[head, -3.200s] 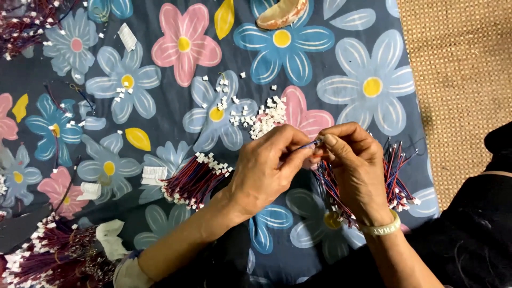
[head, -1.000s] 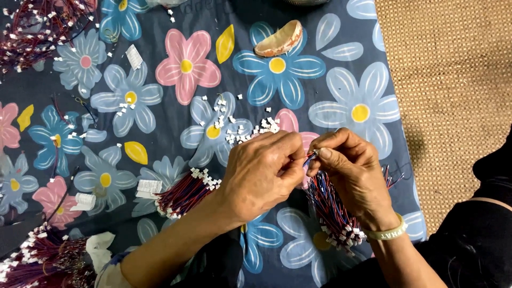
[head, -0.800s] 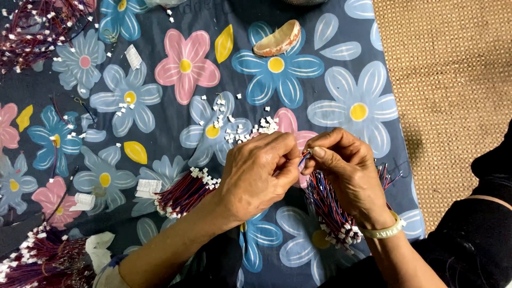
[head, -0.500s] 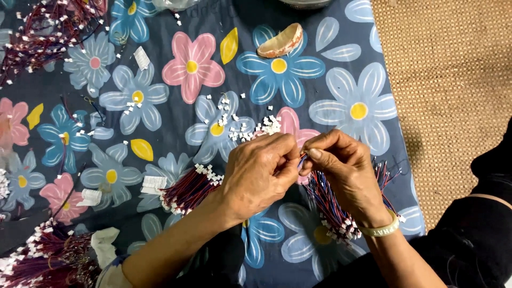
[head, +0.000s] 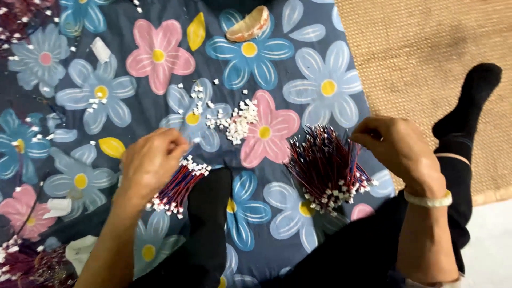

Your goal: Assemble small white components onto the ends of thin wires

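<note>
At the far left, on the flowered cloth [head: 160, 112], more bundles of wires are lying at the top and bottom corners, partly out of view. The left hand [head: 152, 160] is resting over the upper end of a small wire bundle [head: 178, 186]. Its fingers are curling down toward the cloth, and I cannot tell whether the grip is pinching a wire or holding nothing. This bundle is lying slantwise, its long axis running from upper right to lower left, with white plugs showing at both ends.

In the middle, a heap of loose white plugs [head: 237, 120] is sitting on a pink flower, well above both bundles.

Further right, the large wire bundle [head: 325, 168] is fanning out on the cloth, its plug ends pointing down and to the right. The right hand [head: 397, 149] is hovering just beside its upper right edge, fingers bunching in a narrow grip; whether a wire is caught in it cannot be told.

Half a second earlier both hands were meeting over the middle, fingertips together; now they are spreading well apart.
</note>
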